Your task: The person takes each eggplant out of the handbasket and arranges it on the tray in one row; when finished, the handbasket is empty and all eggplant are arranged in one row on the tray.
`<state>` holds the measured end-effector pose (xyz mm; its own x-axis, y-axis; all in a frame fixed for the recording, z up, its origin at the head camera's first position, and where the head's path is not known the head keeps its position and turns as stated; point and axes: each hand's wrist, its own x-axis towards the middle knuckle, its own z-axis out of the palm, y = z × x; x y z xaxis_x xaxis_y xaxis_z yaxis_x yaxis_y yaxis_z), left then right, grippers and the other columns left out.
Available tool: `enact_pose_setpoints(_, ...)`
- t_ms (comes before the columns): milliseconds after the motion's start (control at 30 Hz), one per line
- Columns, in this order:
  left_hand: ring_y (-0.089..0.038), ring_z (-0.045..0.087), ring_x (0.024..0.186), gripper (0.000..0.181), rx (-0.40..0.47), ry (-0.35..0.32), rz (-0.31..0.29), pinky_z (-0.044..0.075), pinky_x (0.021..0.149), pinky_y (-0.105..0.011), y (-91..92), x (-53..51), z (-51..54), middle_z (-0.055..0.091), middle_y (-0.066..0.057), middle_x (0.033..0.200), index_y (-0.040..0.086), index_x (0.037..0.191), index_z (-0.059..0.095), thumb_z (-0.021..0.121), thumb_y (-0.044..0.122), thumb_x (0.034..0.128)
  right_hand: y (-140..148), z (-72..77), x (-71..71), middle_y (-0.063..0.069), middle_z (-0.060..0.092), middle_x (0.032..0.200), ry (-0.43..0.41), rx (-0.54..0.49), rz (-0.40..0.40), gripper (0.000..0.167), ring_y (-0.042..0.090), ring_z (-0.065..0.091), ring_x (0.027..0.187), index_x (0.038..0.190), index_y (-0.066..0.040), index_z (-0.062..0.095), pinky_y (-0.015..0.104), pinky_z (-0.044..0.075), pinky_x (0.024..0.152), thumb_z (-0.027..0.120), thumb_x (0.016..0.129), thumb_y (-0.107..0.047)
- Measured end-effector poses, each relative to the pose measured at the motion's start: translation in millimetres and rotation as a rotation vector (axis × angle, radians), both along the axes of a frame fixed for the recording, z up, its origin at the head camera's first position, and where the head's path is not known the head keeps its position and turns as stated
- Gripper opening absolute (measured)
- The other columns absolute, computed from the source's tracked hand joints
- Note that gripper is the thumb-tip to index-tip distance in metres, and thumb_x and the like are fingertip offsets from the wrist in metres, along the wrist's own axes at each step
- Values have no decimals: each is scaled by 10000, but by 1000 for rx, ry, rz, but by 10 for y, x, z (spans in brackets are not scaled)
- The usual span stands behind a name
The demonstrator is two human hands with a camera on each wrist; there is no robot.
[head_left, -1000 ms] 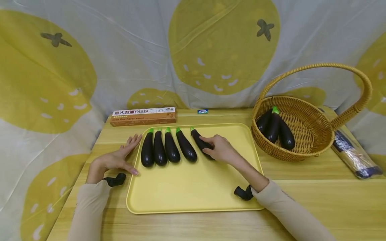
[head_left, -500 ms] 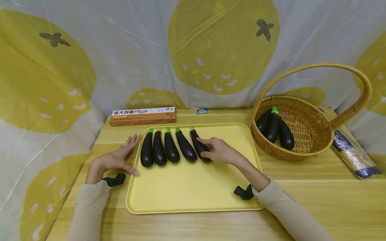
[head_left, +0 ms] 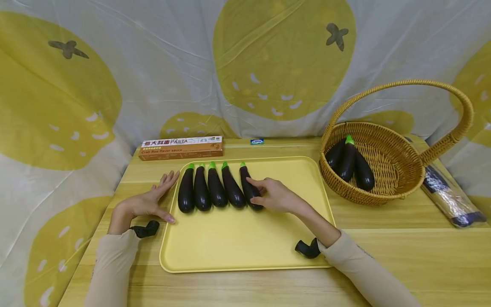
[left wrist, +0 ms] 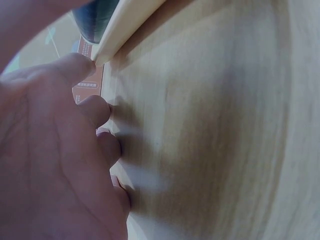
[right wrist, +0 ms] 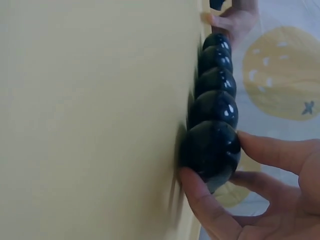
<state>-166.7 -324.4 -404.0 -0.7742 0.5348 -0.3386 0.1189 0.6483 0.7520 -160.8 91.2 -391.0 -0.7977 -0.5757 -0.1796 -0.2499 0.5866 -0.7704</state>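
Several dark purple eggplants [head_left: 217,189] with green stem ends lie side by side on a yellow tray [head_left: 245,238]. My right hand [head_left: 274,195] holds the rightmost eggplant [head_left: 247,183] between thumb and fingers; in the right wrist view its rounded end [right wrist: 210,150] sits between them, close to its neighbour. At the tray's left edge my left hand [head_left: 149,202] rests with fingers spread, the thumb and forefinger at the rim. The left wrist view shows that hand's fingertips [left wrist: 95,111] down on the wooden table, holding nothing.
A wicker basket [head_left: 391,162] with a tall handle stands on the right with 3 eggplants in it. Beside it lies a clear-wrapped package [head_left: 452,196]. Behind the tray are a pasta box [head_left: 182,148] and a small blue packet [head_left: 257,141]. A patterned curtain [head_left: 284,55] hangs behind.
My right hand has slid the rightmost eggplant leftward along the tray. The eggplant beside it has shifted left at its lower end, closer to the row. My left hand stays in place.
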Motion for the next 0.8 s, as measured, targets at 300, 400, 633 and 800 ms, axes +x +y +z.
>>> enact_pose_setpoints(300,-491,-357,1500,1418,3,-2,-1,-222,1134,-773,-13,-2,-17,-295,-251,1671,117,1667,-98,952,213,719,-6,-18,-59,109,614,1112,-6,4,17,674,189,605,1002,1603,-147,392,349,506,888,693,1003,-206)
enact_pose_setpoints(400,-496,-356,1498,1423,5,-2,-2,-227,1132,-772,-17,-4,-27,-298,-252,1669,112,1667,-97,955,216,714,-1,-33,-98,104,600,1103,-12,0,37,672,199,615,1039,1605,-167,396,369,508,928,694,1004,-208)
enact_pose_setpoints(633,-497,-358,1497,1420,12,5,-5,-232,1124,-777,-20,-9,-33,-302,-252,1667,114,1667,-98,953,217,717,8,-42,-156,46,627,1069,-34,-13,64,674,180,609,1050,1604,-178,392,349,478,924,696,1003,-218)
enact_pose_setpoints(800,-498,-356,1498,1418,10,5,-4,-231,1127,-774,-18,-7,-30,-300,-254,1667,103,1665,-99,952,214,719,7,-48,-180,46,623,1021,-25,-14,81,666,171,599,989,1598,-173,402,334,462,880,698,1002,-217)
